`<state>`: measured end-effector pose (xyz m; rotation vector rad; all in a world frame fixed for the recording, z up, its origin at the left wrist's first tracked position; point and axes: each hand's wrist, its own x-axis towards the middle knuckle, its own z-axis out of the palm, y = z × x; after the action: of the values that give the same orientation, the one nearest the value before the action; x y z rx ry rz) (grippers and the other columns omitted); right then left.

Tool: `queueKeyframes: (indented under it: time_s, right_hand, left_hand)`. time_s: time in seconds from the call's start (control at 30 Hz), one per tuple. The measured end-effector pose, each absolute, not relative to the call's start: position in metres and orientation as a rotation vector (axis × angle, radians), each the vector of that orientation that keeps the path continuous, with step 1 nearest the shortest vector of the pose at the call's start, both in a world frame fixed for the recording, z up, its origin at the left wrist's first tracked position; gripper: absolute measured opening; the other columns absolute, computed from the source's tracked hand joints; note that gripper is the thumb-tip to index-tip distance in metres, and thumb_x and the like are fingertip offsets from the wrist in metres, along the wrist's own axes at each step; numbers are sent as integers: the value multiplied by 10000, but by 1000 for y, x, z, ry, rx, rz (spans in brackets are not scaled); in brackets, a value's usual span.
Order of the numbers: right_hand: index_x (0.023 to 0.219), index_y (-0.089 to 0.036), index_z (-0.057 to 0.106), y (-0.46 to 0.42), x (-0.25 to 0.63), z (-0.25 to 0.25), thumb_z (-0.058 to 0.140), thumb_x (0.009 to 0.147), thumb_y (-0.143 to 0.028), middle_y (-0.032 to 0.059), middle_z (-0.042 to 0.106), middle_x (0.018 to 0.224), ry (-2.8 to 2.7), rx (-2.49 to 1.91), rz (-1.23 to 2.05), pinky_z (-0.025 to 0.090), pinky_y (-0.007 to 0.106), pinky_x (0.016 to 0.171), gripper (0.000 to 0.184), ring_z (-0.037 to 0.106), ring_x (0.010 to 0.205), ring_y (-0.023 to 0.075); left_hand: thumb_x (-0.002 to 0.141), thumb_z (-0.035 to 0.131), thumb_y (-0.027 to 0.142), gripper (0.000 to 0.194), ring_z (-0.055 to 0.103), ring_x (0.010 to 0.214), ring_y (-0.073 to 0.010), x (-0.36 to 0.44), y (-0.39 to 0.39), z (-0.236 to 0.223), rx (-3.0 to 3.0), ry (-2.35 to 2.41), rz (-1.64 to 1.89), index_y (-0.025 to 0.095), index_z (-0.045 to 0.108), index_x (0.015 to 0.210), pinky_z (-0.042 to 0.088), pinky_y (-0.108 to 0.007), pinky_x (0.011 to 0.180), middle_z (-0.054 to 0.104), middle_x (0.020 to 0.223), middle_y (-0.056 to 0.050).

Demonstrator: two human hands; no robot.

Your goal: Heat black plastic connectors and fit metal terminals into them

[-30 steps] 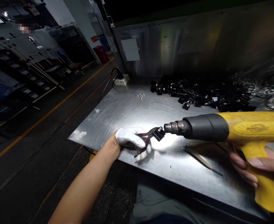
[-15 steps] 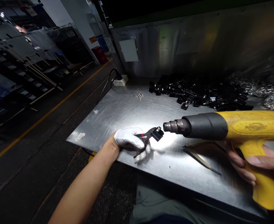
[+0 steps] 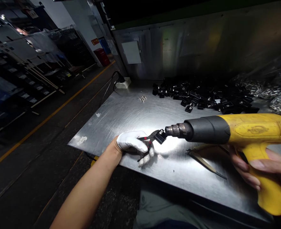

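My left hand [image 3: 133, 146], in a white glove, grips small red-marked pliers [image 3: 150, 137]. Their jaws clamp a black plastic part [image 3: 160, 136] above the steel tabletop [image 3: 111, 117]. My right hand [image 3: 255, 168] is bare and wraps the handle of a yellow heat gun [image 3: 241, 130]. The gun's metal nozzle [image 3: 178, 130] points left, its tip right at the black part, with no clear gap visible. Metal tweezers [image 3: 202, 162] lie on the table beneath the gun, close to my right hand.
A heap of black plastic parts [image 3: 202, 97] lies along the table's back, with a few small metal pieces [image 3: 142, 98] left of it. Silvery parts [image 3: 276, 95] sit at back right. A metal wall panel [image 3: 169, 47] stands behind. A person [image 3: 42, 47] stands far off beyond the aisle.
The heat gun has shifted slightly left, and its nozzle stays at the black part. The pliers and left hand have hardly moved. The whole view has drifted slightly.
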<state>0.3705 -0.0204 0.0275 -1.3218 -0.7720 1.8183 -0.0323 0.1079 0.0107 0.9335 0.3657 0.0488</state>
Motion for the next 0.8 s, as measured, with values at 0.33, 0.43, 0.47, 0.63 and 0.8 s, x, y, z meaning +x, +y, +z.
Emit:
queueKeyframes:
  time_s: [0.33, 0.43, 0.47, 0.63, 0.8]
  right_hand:
    - [882, -224, 675, -20, 372, 23, 820, 630, -437, 54, 627, 740, -748, -1276, 1832, 412, 264, 408, 360, 497, 463, 145]
    - [920, -232, 681, -20, 375, 18, 807, 650, -435, 50, 622, 752, -759, -1247, 1840, 434, 275, 406, 361, 502, 469, 152]
    - [916, -229, 681, -19, 376, 16, 799, 660, -439, 51, 619, 757, -775, -1231, 1846, 441, 280, 404, 351, 502, 472, 153]
    - [934, -219, 671, -20, 378, 14, 748, 720, -458, 42, 583, 784, -837, -1195, 1872, 447, 289, 423, 330, 496, 502, 152]
    - [961, -226, 665, -20, 376, 17, 757, 711, -456, 34, 575, 781, -792, -1231, 1856, 422, 275, 433, 352, 495, 501, 142]
  left_hand:
    - [796, 684, 274, 270, 697, 611, -264, -32, 108, 10, 936, 368, 49, 80, 745, 975, 562, -399, 634, 732, 723, -170]
    - [804, 682, 271, 264, 697, 617, -259, -31, 107, 11, 937, 362, 50, 86, 742, 982, 555, -389, 639, 735, 726, -163]
    - [807, 681, 269, 263, 697, 619, -260, -31, 107, 12, 937, 359, 52, 85, 741, 986, 552, -387, 639, 735, 726, -162]
    - [803, 686, 259, 262, 693, 618, -258, -31, 106, 12, 923, 370, 62, 82, 740, 989, 540, -380, 633, 732, 729, -156]
    - [798, 687, 255, 264, 694, 620, -275, -30, 106, 13, 910, 371, 66, 79, 740, 987, 540, -390, 624, 724, 725, -150]
